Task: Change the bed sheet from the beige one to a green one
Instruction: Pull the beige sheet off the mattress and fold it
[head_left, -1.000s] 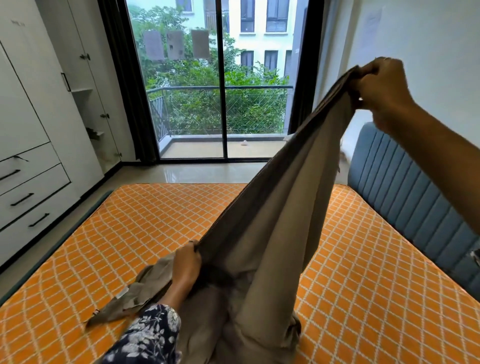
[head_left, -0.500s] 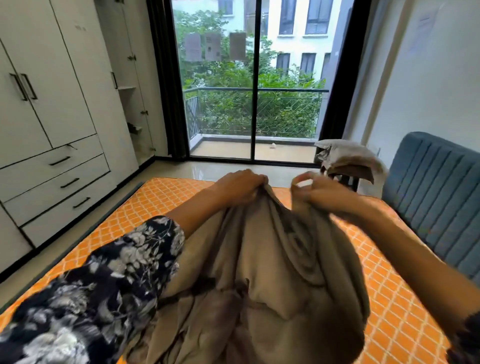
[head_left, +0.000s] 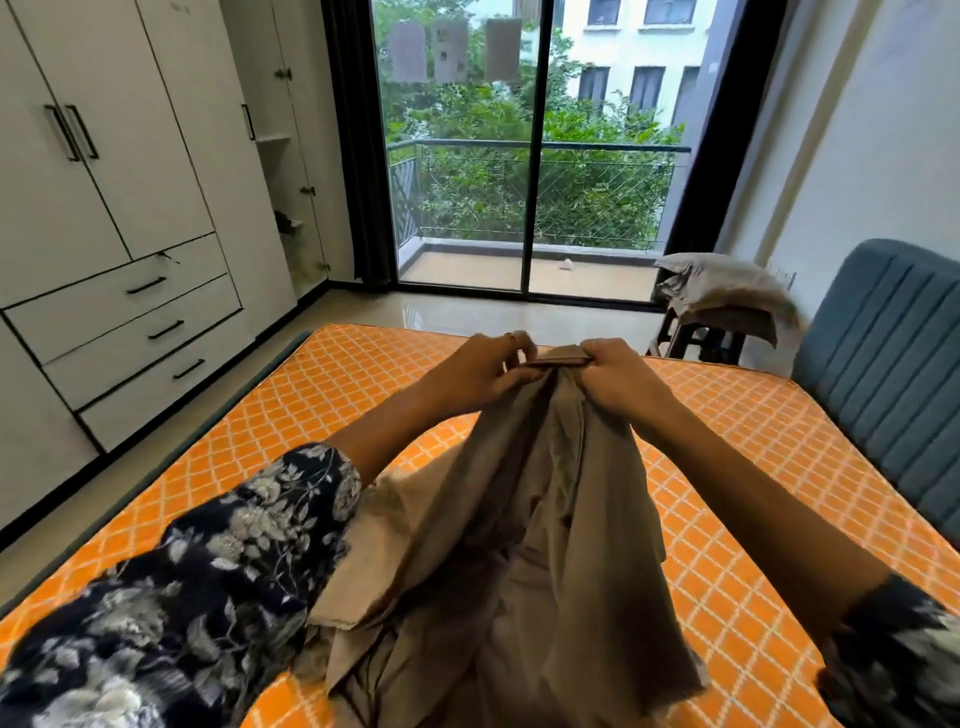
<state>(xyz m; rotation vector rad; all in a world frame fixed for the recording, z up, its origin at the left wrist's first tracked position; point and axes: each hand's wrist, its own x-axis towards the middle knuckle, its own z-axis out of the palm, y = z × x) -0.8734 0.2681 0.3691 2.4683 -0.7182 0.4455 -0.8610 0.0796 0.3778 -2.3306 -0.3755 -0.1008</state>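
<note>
While folding: I am holding the beige sheet (head_left: 524, 525) up over the middle of the frame, its top edge pulled short and taut between my two hands.

Left hand (head_left: 475, 371): I am pinching the sheet's top edge with curled fingers, just left of frame centre.

Right hand (head_left: 621, 376): I am gripping the same edge, fingers curled round it, just right of centre; the two hands are sitting near each other with a short strip of hem between them.

Sheet position: it is hanging down from my grip in loose folds toward the bottom of the frame, its lower part bunching on the mattress (head_left: 779, 447).

Done so far, as I am judging it: the beige sheet is lying off the bed; the orange diamond-patterned mattress is showing bare on every side I can see.

Left to do: I am reckoning on finishing this fold, setting the beige sheet aside, then fetching and spreading the green one. No green sheet is showing anywhere in view.

Surroundings: beige cloth (head_left: 727, 291) is lying piled on a stool (head_left: 696, 338) at right of centre, beside the blue headboard (head_left: 883, 353); the wardrobe (head_left: 104, 208) is filling the upper left.
</note>
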